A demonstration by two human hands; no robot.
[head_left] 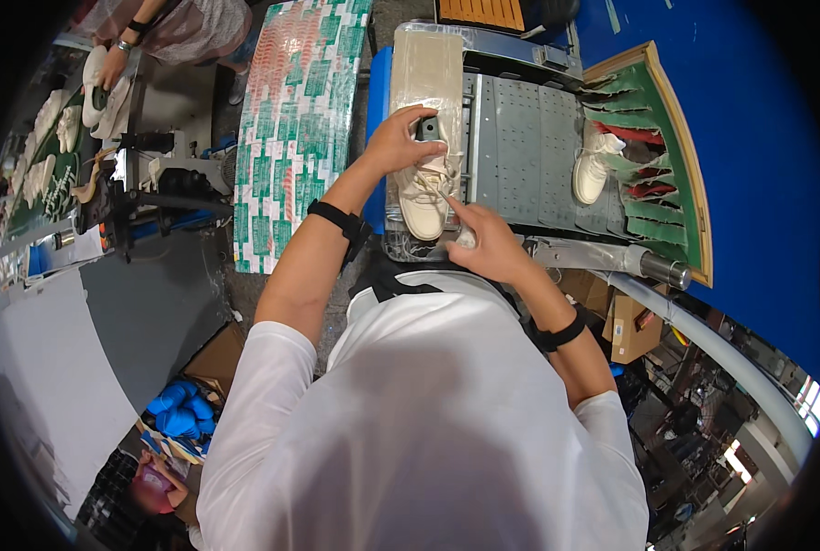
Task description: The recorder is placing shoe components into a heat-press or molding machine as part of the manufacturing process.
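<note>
A cream lace-up shoe point(421, 213) lies in front of me with its toe toward my body. A dark last with a round hole point(427, 127) shows in its opening. My left hand point(401, 142) curves around the shoe's collar, with the thumb against the tongue and the fingers on the far end. From the right, my right hand point(488, 246) reaches to the laces, its index finger extended along the shoe's side. It is closed on a small tool with a pale handle point(466, 238); the tool's tip at the laces is hard to make out.
Under the shoe runs a cream-covered ledge point(426, 64) beside a grey plated conveyor point(511, 138). Another cream shoe point(592, 173) sits by a green strip curtain point(649, 156). A taped panel point(295, 138) stands left. At far left, another person's hand point(113, 66) holds a pale shoe.
</note>
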